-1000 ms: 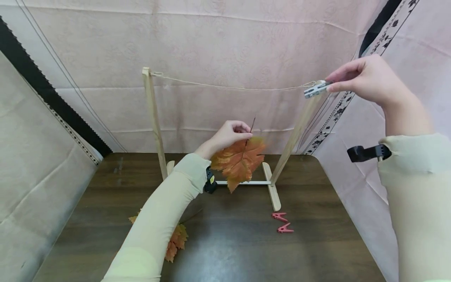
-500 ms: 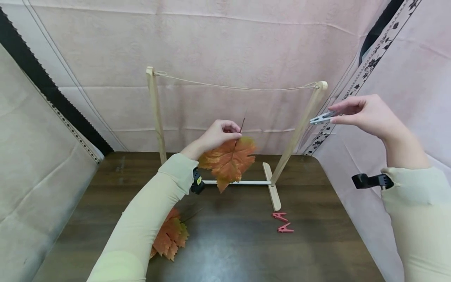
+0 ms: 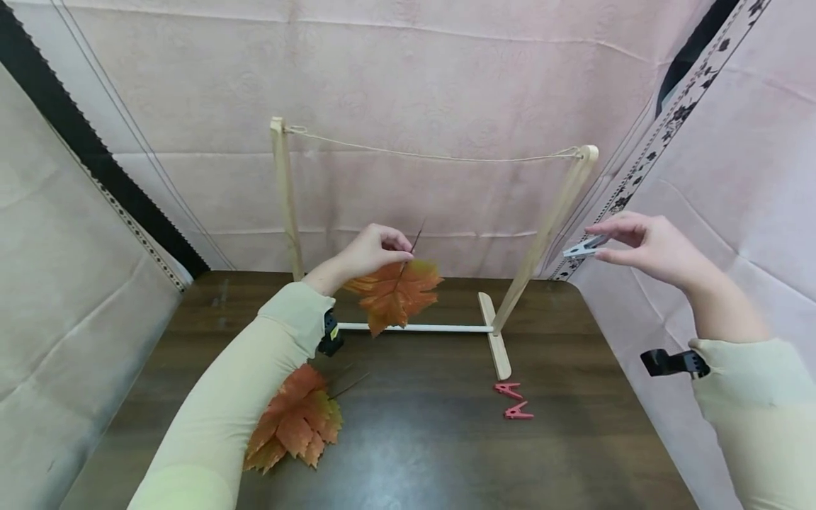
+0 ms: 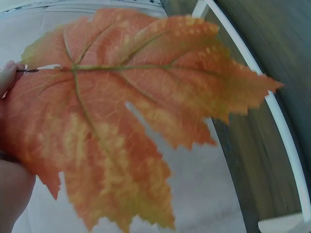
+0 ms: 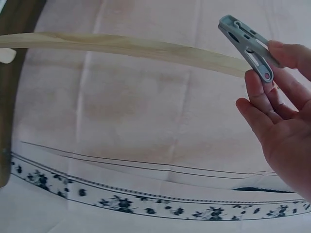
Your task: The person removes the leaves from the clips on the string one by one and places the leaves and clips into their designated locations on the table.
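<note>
My left hand (image 3: pixel 370 251) pinches the thin stem of an orange artificial maple leaf (image 3: pixel 398 294), which hangs below the fingers in front of the wooden frame. The left wrist view shows this leaf (image 4: pixel 121 92) broad and veined, with the thumb at its stem. My right hand (image 3: pixel 656 248), right of the frame's right post, holds a grey-blue clothespin (image 3: pixel 585 248) between thumb and fingers. In the right wrist view the clothespin (image 5: pixel 248 46) points away from the fingertips. A string (image 3: pixel 414 154) sags slightly between the two posts, with nothing hanging on it.
More maple leaves (image 3: pixel 296 421) lie piled on the dark wooden table (image 3: pixel 408 453), partly under the left forearm. Two small pink clothespins (image 3: pixel 518 411) lie near the right foot (image 3: pixel 494 336) of the frame. A white bar (image 3: pixel 440 328) joins the frame's base. Pale cloth (image 3: pixel 408 85) hangs behind.
My right hand has come down from the right post's top with the clothespin. My left hand has shifted left with the leaf, and more of the leaf pile shows.
</note>
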### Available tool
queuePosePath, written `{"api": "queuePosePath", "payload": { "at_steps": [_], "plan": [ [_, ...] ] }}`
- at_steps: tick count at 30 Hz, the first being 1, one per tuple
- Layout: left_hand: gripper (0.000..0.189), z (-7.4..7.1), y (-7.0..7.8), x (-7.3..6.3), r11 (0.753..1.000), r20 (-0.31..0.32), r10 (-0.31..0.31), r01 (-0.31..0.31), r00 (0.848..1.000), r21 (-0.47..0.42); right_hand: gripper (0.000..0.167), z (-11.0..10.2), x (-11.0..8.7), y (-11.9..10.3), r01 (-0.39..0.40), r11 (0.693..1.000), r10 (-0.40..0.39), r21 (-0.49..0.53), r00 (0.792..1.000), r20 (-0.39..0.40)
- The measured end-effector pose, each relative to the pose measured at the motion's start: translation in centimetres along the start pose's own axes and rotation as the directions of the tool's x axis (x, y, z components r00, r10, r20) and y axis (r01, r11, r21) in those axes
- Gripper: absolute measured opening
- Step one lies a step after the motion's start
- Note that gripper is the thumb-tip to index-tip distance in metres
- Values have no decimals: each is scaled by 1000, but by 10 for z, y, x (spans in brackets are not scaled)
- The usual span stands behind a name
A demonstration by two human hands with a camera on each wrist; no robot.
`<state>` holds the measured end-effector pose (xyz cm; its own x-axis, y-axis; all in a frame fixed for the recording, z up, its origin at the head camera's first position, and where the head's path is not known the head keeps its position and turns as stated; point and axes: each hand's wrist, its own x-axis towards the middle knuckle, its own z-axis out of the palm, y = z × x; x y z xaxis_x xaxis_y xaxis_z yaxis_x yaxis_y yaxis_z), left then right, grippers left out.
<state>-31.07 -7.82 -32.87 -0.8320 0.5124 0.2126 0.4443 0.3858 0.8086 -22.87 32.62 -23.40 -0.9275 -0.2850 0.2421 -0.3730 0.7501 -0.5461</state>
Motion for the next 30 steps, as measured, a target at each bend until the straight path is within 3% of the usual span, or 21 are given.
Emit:
{"api": "queuePosePath", "payload": {
  "at_steps": [5,12,18,23,30],
  "plan": [
    [10,-10,-4,-7,1000,39,1,-1,999,15,35,15,-6,13,44,998,-46,41,997,58],
    [7,-22,-4,-20,997,93,-29,22,995,76,33,39,-14,26,40,999,-41,7,998,47],
    [5,-27,-6,-25,990,164,-52,29,985,137,34,60,-25,43,-69,991,66,112,997,27],
    [6,-30,-12,-30,988,265,-85,47,961,149,21,79,-36,61,-183,955,173,235,983,63],
    [6,-35,-29,-43,987,417,-155,119,896,110,33,100,-50,78,-254,872,229,419,967,110]
  ]
}}
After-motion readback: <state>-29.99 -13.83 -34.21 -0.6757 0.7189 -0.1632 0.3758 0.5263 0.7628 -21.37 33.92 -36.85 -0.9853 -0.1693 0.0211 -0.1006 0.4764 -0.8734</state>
